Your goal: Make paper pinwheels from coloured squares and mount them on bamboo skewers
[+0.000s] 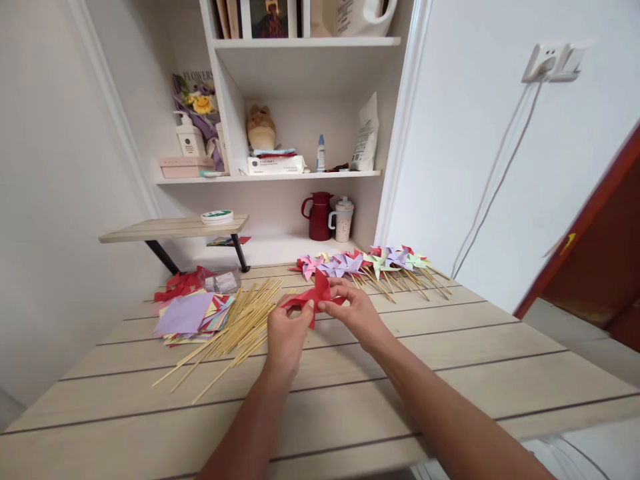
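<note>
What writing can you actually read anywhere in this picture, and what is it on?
"FLOWERS": on the wrapping of the bouquet on the shelf.
Too small or blurred to read: print on the white box, the pump bottle label, the white bag, the jug on top.
The red paper in both hands carries no writing.

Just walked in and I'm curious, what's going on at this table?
A person holds a folded red paper piece above the wooden table, left hand and right hand both pinching it. To the left lie bamboo sticks and a stack of coloured paper squares. A row of finished paper pinwheels lies along the back of the table.
</note>
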The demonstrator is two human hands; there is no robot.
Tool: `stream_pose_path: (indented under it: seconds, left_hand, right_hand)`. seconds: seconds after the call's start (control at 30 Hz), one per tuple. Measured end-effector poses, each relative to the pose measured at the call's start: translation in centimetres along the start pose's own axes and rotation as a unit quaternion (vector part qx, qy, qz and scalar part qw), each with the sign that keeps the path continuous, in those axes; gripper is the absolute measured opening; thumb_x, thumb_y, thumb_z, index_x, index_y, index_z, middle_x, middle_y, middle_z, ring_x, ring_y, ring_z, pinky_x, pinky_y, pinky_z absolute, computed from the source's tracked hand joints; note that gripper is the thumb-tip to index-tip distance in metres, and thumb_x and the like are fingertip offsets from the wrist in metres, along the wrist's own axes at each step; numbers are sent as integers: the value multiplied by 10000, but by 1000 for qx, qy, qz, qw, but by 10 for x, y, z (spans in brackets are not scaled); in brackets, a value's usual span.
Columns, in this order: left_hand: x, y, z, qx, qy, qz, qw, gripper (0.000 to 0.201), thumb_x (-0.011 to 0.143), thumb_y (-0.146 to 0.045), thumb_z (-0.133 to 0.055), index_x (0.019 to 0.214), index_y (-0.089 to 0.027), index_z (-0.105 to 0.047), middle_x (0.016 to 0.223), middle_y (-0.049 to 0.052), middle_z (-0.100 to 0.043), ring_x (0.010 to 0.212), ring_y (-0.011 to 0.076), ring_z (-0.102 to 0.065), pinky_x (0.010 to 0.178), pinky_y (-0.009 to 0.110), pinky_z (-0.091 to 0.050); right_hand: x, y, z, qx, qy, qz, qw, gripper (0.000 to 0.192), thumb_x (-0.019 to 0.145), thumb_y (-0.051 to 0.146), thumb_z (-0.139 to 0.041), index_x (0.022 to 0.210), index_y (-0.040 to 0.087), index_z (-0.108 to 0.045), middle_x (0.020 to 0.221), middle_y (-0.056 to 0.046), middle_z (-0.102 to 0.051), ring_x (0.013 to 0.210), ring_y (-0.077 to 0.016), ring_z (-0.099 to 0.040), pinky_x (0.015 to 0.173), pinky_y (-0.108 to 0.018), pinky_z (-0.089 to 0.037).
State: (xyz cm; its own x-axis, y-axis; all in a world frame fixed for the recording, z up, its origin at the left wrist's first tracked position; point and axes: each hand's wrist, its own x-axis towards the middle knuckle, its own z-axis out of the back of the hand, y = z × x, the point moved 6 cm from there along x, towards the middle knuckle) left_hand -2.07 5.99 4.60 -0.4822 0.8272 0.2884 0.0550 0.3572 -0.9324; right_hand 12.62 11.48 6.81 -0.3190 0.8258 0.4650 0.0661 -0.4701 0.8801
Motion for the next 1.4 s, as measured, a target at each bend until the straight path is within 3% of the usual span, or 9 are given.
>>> stream_pose_path:
  seconds: [0.23, 0.37, 0.43, 0.77, 0.87, 1.0, 1.07, 1.27, 1.4]
  left_hand:
    - [-2, 1, -2, -22, -5, 21, 1000, 255, 691, -303, -787, 889, -145, -763, 916, 106, -779, 866, 236, -706, 847, 372, -532]
    - [-4, 0, -1, -22, -7, 44, 999, 255, 697, -333, -792, 863, -141, -775, 882, 97, -777, 852, 228, -697, 826, 348, -519]
    - [-4, -1, 0, -9, -5, 45, 999, 235, 690, -335, -800, 829, -146, -777, 856, 85, -770, 837, 215, -683, 817, 331, -508]
    - [-2, 6, 4, -73, -8, 62, 995, 319, 662, -424, -853, 835, -173, -760, 865, 53, -748, 862, 188, -648, 852, 311, -476]
    - [-1, 10, 6, -94, -14, 89, 992, 402, 698, -515, -831, 915, -185, -751, 983, 70, -747, 958, 198, -648, 868, 305, -454]
    - [-7, 15, -4, -122, 64, 162, 977, 507, 691, -550, -835, 1053, -206, -747, 1139, 102, -733, 1035, 220, -648, 838, 301, -445]
    - [-9, 13, -8, -133, 87, 165, 973, 482, 660, -499, -871, 1021, -203, -756, 1099, 96, -744, 989, 211, -655, 816, 290, -446]
    - [-5, 16, -5, -133, 63, 141, 979, 424, 601, -431, -909, 902, -163, -775, 956, 87, -759, 882, 188, -655, 820, 295, -462]
    - [-5, 16, -8, -122, 88, 121, 981, 359, 640, -406, -888, 879, -160, -780, 912, 79, -762, 891, 203, -669, 861, 317, -474]
  right_hand:
    - [-3, 4, -5, 34, -10, -33, 999, 238, 671, 363, -791, 603, 201, -631, 885, -42, -720, 873, -225, -613, 832, -347, -442]
    - [-4, -3, -3, 34, -46, -101, 993, 342, 704, 422, -701, 496, 210, -533, 540, 17, -536, 603, -156, -460, 640, -308, -363]
    - [-3, -7, 2, 37, -79, -117, 989, 375, 698, 445, -678, 465, 217, -493, 480, 37, -445, 542, -130, -356, 590, -304, -303]
    - [-1, -10, -1, 56, -45, -102, 992, 334, 698, 439, -718, 526, 201, -558, 566, 16, -520, 611, -147, -432, 628, -304, -339]
    - [-1, -11, -1, 60, -43, -105, 992, 350, 696, 454, -723, 528, 199, -553, 573, 15, -516, 615, -144, -423, 627, -301, -337]
    - [-1, -11, -2, 62, -36, -104, 992, 370, 697, 464, -732, 528, 197, -540, 553, 28, -478, 597, -131, -386, 615, -294, -327]
    - [-1, -11, -3, 66, -27, -102, 992, 364, 705, 460, -733, 540, 195, -548, 555, 31, -476, 597, -128, -383, 612, -291, -329]
    - [-4, -4, -9, 65, -1, -96, 993, 366, 696, 460, -736, 531, 195, -545, 562, 26, -484, 598, -131, -409, 599, -285, -348]
    - [-5, 3, -12, 52, 15, -87, 995, 368, 703, 458, -719, 509, 203, -538, 551, 22, -484, 595, -139, -431, 600, -286, -371]
